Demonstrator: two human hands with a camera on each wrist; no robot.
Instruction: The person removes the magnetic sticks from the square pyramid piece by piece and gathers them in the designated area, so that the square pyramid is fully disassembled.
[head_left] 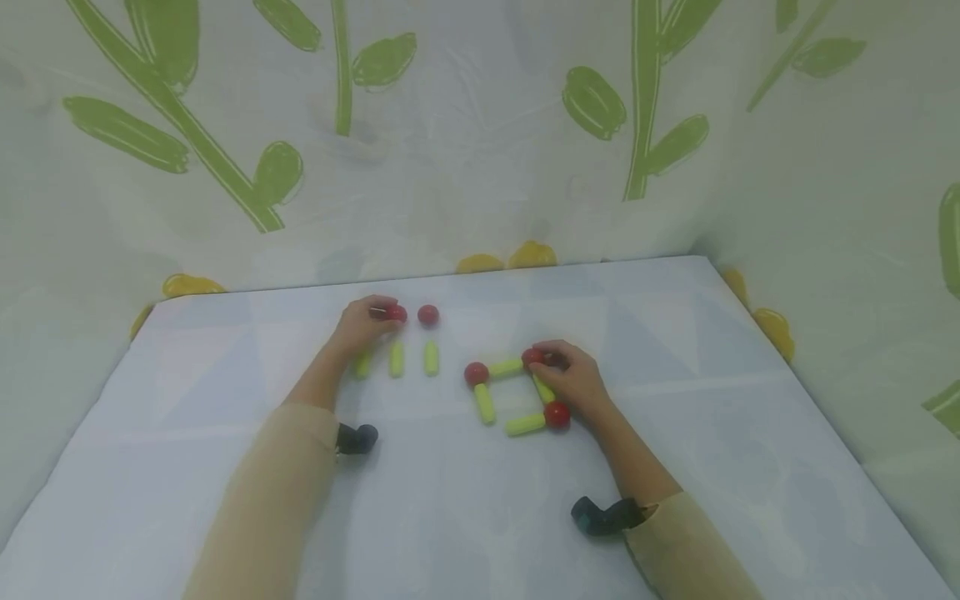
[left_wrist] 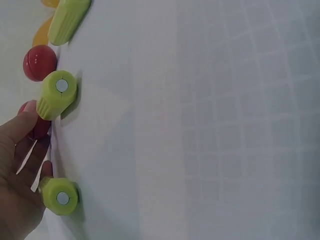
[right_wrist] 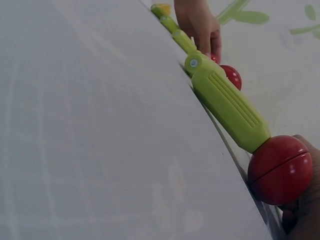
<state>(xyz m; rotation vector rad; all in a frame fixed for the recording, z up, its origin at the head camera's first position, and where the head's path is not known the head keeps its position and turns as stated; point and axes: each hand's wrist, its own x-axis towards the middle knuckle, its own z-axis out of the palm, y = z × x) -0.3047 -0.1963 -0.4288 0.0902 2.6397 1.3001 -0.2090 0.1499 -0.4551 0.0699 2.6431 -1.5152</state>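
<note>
My left hand (head_left: 363, 327) pinches a red ball (head_left: 396, 313) at the back of the table; the left wrist view shows thumb and fingers around that ball (left_wrist: 40, 129). A second red ball (head_left: 428, 315) lies just right of it. Three yellow-green sticks (head_left: 396, 359) lie side by side in front. My right hand (head_left: 577, 379) holds a red ball (head_left: 533, 357) at the far right corner of a four-sided outline. Other red balls sit at its far left corner (head_left: 476, 373) and near right corner (head_left: 557, 414). Green sticks (head_left: 485, 404) form the sides; the near left ends stand apart.
The white table (head_left: 450, 500) reaches back to a pale curtain (head_left: 465, 150) printed with green leaves. Each wrist carries a black camera mount, one at the left cuff (head_left: 356, 439) and one at the right (head_left: 603, 517).
</note>
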